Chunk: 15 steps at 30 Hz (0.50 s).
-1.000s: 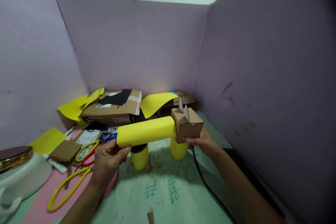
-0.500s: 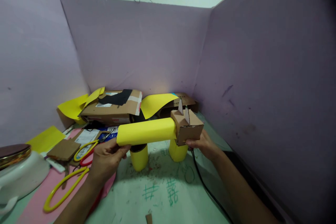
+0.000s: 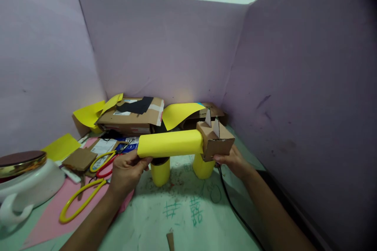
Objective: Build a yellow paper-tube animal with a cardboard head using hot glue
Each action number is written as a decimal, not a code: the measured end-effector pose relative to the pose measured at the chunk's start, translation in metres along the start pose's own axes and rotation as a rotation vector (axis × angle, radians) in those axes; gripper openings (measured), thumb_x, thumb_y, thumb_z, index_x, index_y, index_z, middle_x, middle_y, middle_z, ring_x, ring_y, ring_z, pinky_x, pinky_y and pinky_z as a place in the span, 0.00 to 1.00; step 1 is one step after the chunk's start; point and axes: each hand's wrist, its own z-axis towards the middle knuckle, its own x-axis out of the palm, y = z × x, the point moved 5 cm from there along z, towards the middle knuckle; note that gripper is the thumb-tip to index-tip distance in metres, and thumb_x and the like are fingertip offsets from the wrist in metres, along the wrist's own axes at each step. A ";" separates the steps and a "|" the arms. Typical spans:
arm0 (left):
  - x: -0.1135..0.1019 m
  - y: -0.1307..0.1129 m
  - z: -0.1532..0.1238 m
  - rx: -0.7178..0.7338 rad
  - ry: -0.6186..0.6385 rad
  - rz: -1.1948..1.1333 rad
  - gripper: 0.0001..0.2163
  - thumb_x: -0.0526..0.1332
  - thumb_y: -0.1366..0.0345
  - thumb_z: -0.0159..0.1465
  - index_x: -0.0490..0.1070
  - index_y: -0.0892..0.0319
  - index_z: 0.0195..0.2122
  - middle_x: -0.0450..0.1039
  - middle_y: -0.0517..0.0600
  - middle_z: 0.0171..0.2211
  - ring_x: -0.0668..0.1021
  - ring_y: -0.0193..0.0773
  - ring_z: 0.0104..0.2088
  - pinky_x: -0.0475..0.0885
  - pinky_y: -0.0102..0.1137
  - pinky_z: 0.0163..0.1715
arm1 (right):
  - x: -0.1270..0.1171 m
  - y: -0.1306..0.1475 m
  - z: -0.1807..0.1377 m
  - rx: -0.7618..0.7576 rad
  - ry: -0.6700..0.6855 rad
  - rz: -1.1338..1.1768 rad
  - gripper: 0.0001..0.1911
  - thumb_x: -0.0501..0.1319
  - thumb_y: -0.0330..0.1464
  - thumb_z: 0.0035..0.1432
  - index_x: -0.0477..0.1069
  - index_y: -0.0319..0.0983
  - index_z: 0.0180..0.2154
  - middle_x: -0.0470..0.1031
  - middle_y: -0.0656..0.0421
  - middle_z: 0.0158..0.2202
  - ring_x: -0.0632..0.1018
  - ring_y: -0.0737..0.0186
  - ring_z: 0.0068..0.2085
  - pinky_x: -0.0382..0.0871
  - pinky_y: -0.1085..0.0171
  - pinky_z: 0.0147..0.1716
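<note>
A craft animal stands on the table: a horizontal yellow paper tube (image 3: 171, 144) on two short yellow tube legs (image 3: 160, 171), with a brown cardboard box head (image 3: 217, 141) bearing two pointed ears at its right end. My left hand (image 3: 126, 172) is closed on the tube's left end. My right hand (image 3: 232, 160) is closed on the underside of the cardboard head. A black cord (image 3: 232, 208) runs along the table under my right forearm.
Purple partition walls (image 3: 165, 47) enclose the table on three sides. At the back lie a flat cardboard box (image 3: 132, 115) and yellow paper sheets (image 3: 179, 113). To the left are yellow-handled scissors (image 3: 79, 202), red scissors (image 3: 104, 170), a cardboard square (image 3: 79, 159), pink paper and a white vessel (image 3: 26, 184).
The view has shifted slightly, so everything sits a little further right and higher. Both hands keep the same hold on the tube and the head.
</note>
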 end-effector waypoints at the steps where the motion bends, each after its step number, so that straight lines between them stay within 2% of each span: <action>1: 0.000 -0.001 0.000 -0.002 -0.005 0.003 0.08 0.63 0.65 0.50 0.70 0.59 0.16 0.65 0.41 0.12 0.66 0.29 0.14 0.61 0.22 0.13 | 0.000 0.000 0.000 0.002 -0.002 -0.003 0.17 0.72 0.35 0.36 0.75 0.40 0.33 0.73 0.61 0.24 0.68 0.65 0.23 0.59 0.68 0.17; 12: -0.001 0.000 -0.001 0.014 0.004 0.020 0.07 0.64 0.65 0.50 0.72 0.58 0.18 0.66 0.42 0.12 0.67 0.29 0.14 0.62 0.23 0.14 | 0.003 0.004 0.001 -0.021 -0.008 0.004 0.20 0.71 0.34 0.36 0.74 0.42 0.36 0.73 0.61 0.27 0.68 0.63 0.26 0.59 0.68 0.19; 15: -0.001 0.000 -0.001 0.022 0.002 0.025 0.06 0.63 0.65 0.51 0.72 0.58 0.18 0.67 0.41 0.12 0.67 0.29 0.14 0.62 0.23 0.13 | 0.003 0.001 0.000 -0.010 -0.009 0.010 0.21 0.71 0.35 0.36 0.74 0.41 0.37 0.72 0.62 0.25 0.68 0.64 0.24 0.58 0.68 0.17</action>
